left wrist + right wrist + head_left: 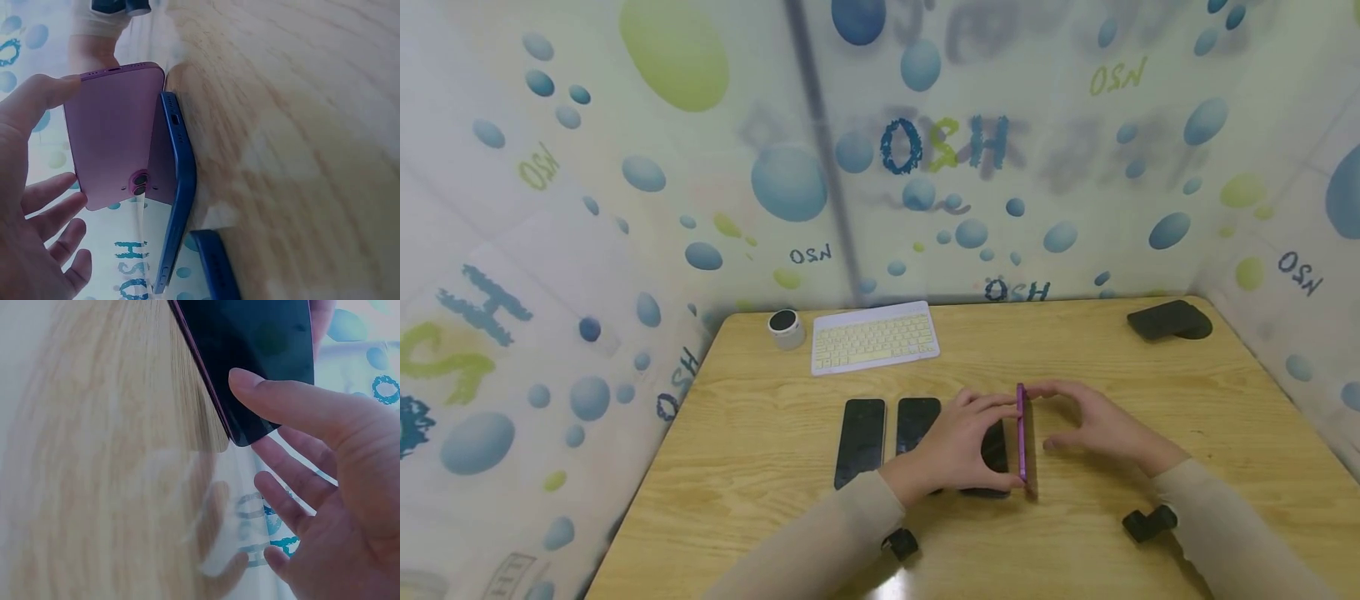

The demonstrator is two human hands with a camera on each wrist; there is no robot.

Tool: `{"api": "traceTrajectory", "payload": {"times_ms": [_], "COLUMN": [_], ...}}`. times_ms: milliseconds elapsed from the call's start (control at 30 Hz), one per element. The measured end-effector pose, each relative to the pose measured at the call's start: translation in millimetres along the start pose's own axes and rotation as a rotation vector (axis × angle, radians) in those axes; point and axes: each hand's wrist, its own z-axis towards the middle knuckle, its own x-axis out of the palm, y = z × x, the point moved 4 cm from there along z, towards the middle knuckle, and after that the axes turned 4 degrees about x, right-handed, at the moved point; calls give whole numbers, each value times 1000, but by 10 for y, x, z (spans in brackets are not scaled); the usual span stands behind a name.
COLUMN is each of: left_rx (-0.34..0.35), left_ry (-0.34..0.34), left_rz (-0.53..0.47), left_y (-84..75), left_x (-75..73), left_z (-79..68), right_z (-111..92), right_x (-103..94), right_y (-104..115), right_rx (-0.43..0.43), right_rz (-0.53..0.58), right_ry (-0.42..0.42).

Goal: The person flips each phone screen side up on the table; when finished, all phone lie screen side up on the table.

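A purple phone [1022, 437] stands on its long edge on the table. My left hand [958, 442] pinches it by its ends, thumb at the near end and fingers at the far end. Its back with two camera lenses faces the left wrist view, and its dark screen [256, 356] faces the right wrist view. Beside it my right hand [1093, 421] is relaxed, forefinger right at the far end and thumb apart from the screen. Left of the purple phone lie three phones, screens up: one phone [860, 442], a middle phone [916, 421] and another phone [996, 454], the latter two partly hidden by my left hand.
At the back of the wooden table [760, 483] lies a white keyboard [876, 337], with a small white cylinder with a black top [786, 330] to its left. A flat black object [1168, 320] is at the far right corner. Printed curtains enclose the table.
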Motion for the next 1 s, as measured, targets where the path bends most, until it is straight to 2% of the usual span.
{"api": "traceTrajectory", "payload": {"times_ms": [233,400,767,1000], "left_rx": [-21,-57,-56,-83], "left_ry": [7,47,125,168], "left_rz": [52,96,297,303], "left_y": [1,5,-88,-94], "left_x": [37,120,301,356], "left_z": [-26,-32,79,133], "right_z": [-17,-42,-93,-65], "right_x": [-28,-69,-161,-174], "right_y": [-49,-71,-58,-105], "right_rx": [34,43,91,95], "right_rz": [-14,-29,-112,-115], "right_ry": [13,34,117,148]}}
